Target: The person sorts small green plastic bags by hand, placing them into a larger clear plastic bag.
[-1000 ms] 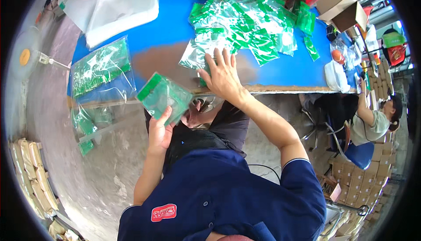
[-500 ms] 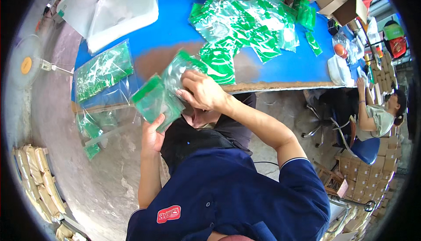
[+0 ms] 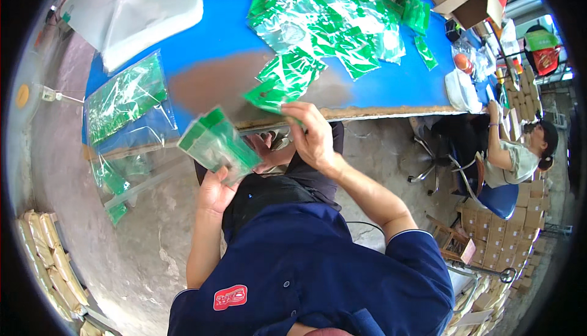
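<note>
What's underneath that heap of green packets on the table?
Blue tabletop shows around the heap, with a brown patch toward the near edge. The surface directly beneath, and anything buried, is covered.

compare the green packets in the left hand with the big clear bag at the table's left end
Pose: the green packets are held in the left hand; the big clear bag lies partly on the table, drooping past its front edge.
Size: the green packets look much smaller than the big clear bag.
Both show see-through plastic and green.
</note>
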Demonstrator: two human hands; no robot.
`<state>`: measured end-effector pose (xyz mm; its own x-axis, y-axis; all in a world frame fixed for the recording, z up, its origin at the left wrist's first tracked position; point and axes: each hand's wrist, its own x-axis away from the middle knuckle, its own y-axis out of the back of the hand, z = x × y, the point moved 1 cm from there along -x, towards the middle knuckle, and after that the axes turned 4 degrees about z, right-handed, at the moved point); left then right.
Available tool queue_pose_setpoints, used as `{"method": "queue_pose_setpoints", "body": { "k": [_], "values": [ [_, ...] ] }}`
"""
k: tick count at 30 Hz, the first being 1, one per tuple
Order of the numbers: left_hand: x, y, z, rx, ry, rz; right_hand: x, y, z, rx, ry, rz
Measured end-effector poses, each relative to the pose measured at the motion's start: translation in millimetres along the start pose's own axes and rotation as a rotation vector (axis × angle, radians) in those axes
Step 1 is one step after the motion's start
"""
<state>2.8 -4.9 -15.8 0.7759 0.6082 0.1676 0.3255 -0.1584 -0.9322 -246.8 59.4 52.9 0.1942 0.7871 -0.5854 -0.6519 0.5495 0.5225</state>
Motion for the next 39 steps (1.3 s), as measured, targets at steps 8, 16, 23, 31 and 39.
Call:
{"method": "queue_pose_setpoints", "body": {
  "k": [8, 16, 23, 31, 39],
  "values": [
    [-13.1, -17.8, 14.5, -0.170, -0.196, -0.239, -20.6, -22.8, -12.3, 0.244, -0.192, 0.101],
    [17.0, -13.9, -8.8, -0.122, -0.171, -0.060, -7.9, -43.2, 0.1, -0.219, -0.185, 0.224],
    [-8.2, -4.9, 13.9, -0.107, -0.161, -0.218, -55.6, -28.1, -9.4, -0.405, -0.631, 0.292],
    [-8.7, -10.5, 16.1, -0.123, -0.109, -0.179, -51.4, -17.9, -38.2, 0.035, 0.304, 0.573],
    [-9.6, -21.0, 11.4, -0.237, -0.102, -0.227, -67.0, -6.4, -64.4, 0.550, 0.087, 0.308]
  ]
}}
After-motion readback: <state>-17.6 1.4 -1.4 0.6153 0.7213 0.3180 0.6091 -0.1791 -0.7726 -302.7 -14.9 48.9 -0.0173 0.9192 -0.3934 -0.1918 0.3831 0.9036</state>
